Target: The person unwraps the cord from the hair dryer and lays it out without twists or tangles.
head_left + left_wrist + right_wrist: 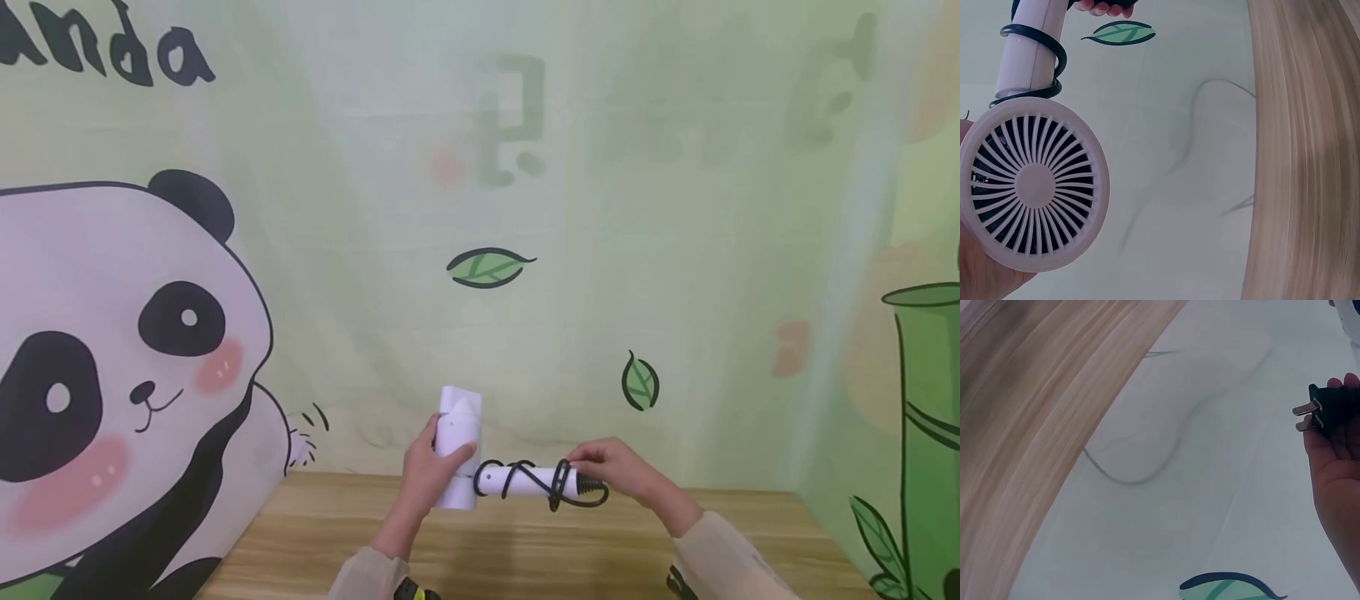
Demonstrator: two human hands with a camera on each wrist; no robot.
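A white hair dryer (459, 429) is held above the bench (540, 542), near its far edge and around the middle of the scene. The left hand (423, 467) grips the barrel, fingers curled round it and thumb across the near side. The barrel stands almost upright, and the handle (495, 482) points to the right, close to level. A black cord (1059, 53) winds in loose, crossing loops round the handle. The left wrist view shows the round grille (1035, 186) at one end of the barrel, with its curved slats.

The right hand (621, 471) is just beside the handle's right end, its bent fingers pinching the black plug (1335, 406); two metal prongs (1305, 409) stick out clear of the fingers. Both forearms wear pale sleeves (731, 558).

Behind the bench hangs a pale green backdrop (375, 350), printed with a large panda (112, 275) on the left, two leaves (487, 268) near the middle and a bamboo stalk (930, 375) on the right.
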